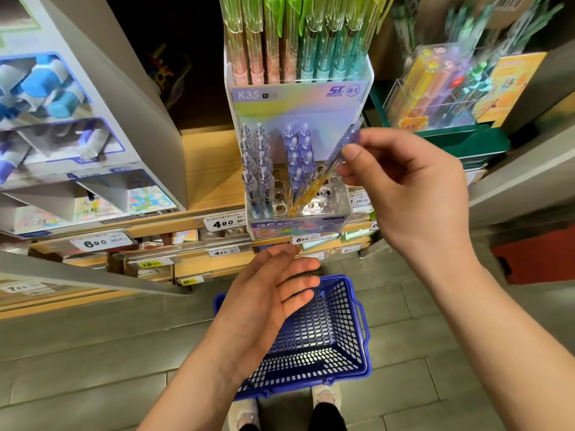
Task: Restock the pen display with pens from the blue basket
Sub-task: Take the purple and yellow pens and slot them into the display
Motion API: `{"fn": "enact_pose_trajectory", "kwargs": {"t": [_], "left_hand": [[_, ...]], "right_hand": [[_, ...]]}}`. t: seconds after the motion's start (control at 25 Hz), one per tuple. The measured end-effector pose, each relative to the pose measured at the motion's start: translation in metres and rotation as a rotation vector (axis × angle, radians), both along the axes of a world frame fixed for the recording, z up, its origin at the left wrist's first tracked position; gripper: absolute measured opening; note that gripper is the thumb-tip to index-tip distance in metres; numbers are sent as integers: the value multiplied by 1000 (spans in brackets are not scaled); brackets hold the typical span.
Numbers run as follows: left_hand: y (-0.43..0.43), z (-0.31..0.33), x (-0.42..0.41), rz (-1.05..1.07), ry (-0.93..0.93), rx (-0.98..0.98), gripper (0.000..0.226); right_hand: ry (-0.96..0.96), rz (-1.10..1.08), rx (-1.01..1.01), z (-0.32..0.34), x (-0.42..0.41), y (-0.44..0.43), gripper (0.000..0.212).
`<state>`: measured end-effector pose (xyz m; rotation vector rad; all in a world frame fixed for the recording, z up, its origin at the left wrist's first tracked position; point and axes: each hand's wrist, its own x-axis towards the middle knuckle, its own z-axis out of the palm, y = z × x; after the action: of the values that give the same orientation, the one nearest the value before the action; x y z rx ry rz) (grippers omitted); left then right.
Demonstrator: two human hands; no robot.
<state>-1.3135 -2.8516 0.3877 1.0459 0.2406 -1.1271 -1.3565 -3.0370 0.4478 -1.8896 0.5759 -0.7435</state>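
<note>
Nearest, the toes of two pale shoes (326, 396) stand on the grey tiled floor (93, 353), and just beyond them sits the blue basket (329, 334), a mesh-walled tub with a handle on its right side. The left hand (264, 293) hovers over the basket's far left corner, released, palm turned right and fingers straight and slightly spread, grasping nothing. Higher and to the right, the right hand (404, 188) pinches a pen (329, 172) between thumb and forefinger near its purple top. The pen is tilted, top leaning right, and its amber lower barrel reaches down into the holes of the pen display (339, 209), a clear holder standing on the wooden shelf (211, 169). A cluster of purple pens (298, 160) stands upright just left of the held pen, and clear blue-tipped pens (255, 163) fill the holder's left side. A price tag (222, 223) sits on the shelf edge to the left. Farther up, the display's upper tier carries green-capped pens (295, 35) with pink and teal barrels.
</note>
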Motion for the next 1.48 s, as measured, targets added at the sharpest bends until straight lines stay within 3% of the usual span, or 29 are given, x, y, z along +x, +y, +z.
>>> {"fn": "enact_pose_trajectory", "kwargs": {"t": [0.24,0.76,0.96,1.08,1.2,1.36,1.48], "left_hand": [[0,-4,0,-2,17,18,42],[4,-9,-1,34,15,35,42],[-1,-7,-3,44,-19,66,28],[1,-4,-4,94,-40,124,31],[11,2,-6,187,-76,131,43],[38,0,-15,277,-108,120,44],[64,-27,-28,299,-133,188,44]], "right_hand": [[60,63,-371,-13,1,7,14],[279,141,-493,-37,3,7,5],[420,132,-343,-33,-3,3,9],[346,110,17,-26,-18,9,9],[253,248,448,-22,-31,29,14],[274,391,715,-34,-42,60,34],[346,434,783,-62,-52,81,42]]}}
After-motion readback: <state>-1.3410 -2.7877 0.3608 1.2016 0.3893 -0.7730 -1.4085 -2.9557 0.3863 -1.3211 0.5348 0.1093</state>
